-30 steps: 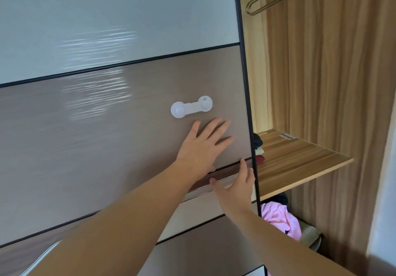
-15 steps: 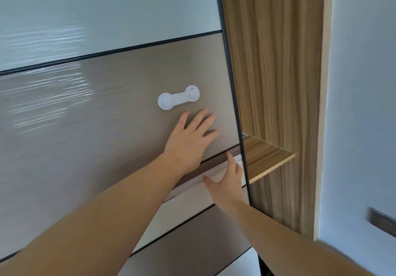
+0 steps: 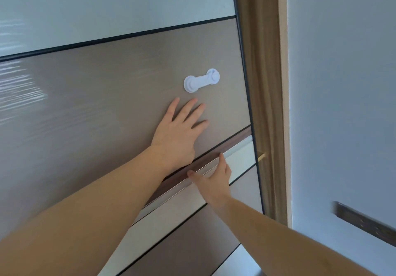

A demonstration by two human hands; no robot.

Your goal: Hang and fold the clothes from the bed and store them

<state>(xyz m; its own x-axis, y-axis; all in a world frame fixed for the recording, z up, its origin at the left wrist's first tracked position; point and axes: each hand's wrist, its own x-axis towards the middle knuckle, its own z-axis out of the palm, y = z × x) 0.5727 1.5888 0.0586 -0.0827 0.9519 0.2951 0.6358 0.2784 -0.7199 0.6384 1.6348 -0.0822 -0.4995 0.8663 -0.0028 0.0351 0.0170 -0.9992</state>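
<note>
A sliding wardrobe door (image 3: 96, 108) with taupe and pale glossy panels fills most of the view. My left hand (image 3: 179, 132) lies flat on the taupe panel, fingers spread, just below a white plastic child lock (image 3: 201, 81). My right hand (image 3: 214, 177) touches the silver and brown handle rail (image 3: 235, 147) with straight fingers. The door's right edge stands close to the wardrobe's wooden frame (image 3: 263, 82), leaving only a narrow gap. No clothes are in view.
A white wall (image 3: 342, 82) stands right of the wooden frame. A dark switch plate (image 3: 364, 222) sits low on that wall. A sliver of a wooden shelf edge (image 3: 261, 156) shows in the gap.
Both hands have slid the door to the right. The wide opening with hangers, shelf and pink clothing has shrunk to a narrow strip, and the clothes are now hidden.
</note>
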